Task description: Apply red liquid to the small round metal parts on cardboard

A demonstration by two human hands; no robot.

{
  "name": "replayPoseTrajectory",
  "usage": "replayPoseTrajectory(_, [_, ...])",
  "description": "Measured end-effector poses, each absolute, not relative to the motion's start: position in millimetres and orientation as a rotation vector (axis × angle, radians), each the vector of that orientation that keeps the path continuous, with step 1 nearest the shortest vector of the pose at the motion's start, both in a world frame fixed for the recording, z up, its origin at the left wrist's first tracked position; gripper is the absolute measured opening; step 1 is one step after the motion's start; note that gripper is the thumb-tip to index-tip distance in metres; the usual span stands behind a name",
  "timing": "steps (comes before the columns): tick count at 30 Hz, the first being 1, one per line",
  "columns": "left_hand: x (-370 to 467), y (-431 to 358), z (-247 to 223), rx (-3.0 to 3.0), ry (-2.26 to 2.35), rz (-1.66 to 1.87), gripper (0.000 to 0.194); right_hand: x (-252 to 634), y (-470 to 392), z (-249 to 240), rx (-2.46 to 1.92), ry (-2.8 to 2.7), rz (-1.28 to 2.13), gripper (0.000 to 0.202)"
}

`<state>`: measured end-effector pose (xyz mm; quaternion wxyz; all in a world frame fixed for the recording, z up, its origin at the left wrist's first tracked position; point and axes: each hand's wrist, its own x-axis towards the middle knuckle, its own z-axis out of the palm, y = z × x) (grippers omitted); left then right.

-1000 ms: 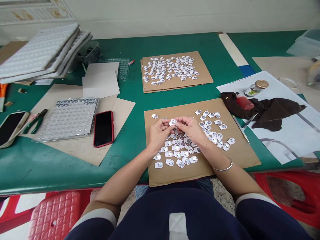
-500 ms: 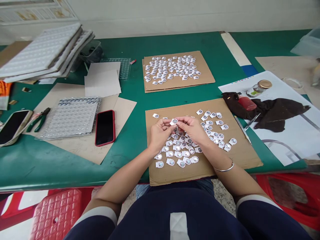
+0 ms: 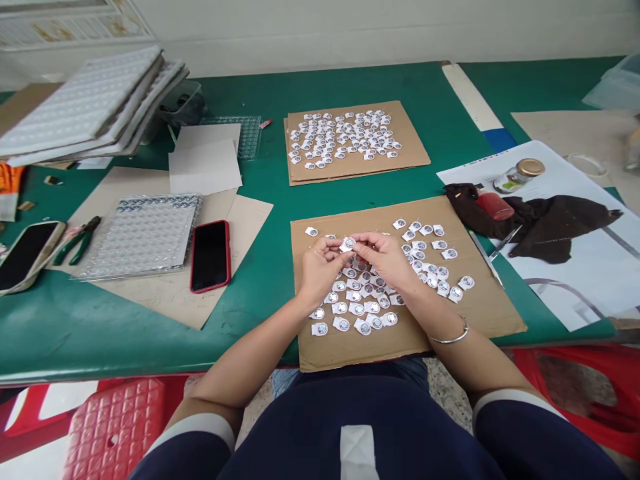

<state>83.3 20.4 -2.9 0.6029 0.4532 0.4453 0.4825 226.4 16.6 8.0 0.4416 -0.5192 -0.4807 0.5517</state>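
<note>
Between the fingertips of both hands is a small white tag with a round, dark-patterned disc (image 3: pixel 348 245). My left hand (image 3: pixel 320 268) pinches it from the left, and my right hand (image 3: pixel 386 259) grips its right edge. They hold it above a brown cardboard sheet (image 3: pixel 430 333). Many similar tags with round discs (image 3: pixel 356 309) lie spread over that sheet, some hidden under my hands and wrists. More of them (image 3: pixel 433 272) are grouped to the right of my right hand.
A second cardboard stack (image 3: pixel 410 147) behind bears more tags. To the left lie a red-cased phone (image 3: pixel 211 256), a bubble-wrapped pack (image 3: pixel 150 233) and green-handled pliers (image 3: pixel 77 240). On the right are scissors (image 3: pixel 504 243), a dark cloth (image 3: pixel 545 230) and a glass jar (image 3: pixel 519 176).
Almost nothing differs. Both hands stay at the same spot, and the held tag appears turned very slightly.
</note>
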Motion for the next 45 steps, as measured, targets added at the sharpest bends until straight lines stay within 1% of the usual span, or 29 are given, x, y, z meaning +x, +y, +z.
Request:
replayPoseTrajectory(3, [83.7,20.3,-3.3,1.058,1.036,1.114,0.033,226.1,15.8,9.8,-1.306,-1.198,1.341,0.033])
replayPoseTrajectory(9, [84.4,21.0,-1.3,1.061,1.051,1.131,0.025,226.7,15.6,12.2,-1.337,-1.222,1.302,0.03])
replayPoseTrajectory(26, [83.9,21.8,-0.9,1.025,1.053,1.093,0.031,226.6,18.0,11.1,-1.351,-1.244,1.255,0.03])
replayPoseTrajectory(45, [83.4,22.2,-1.0,1.016,1.075,1.093,0.032,225.8,18.4,10.8,-1.342,-1.225,1.257,0.029])
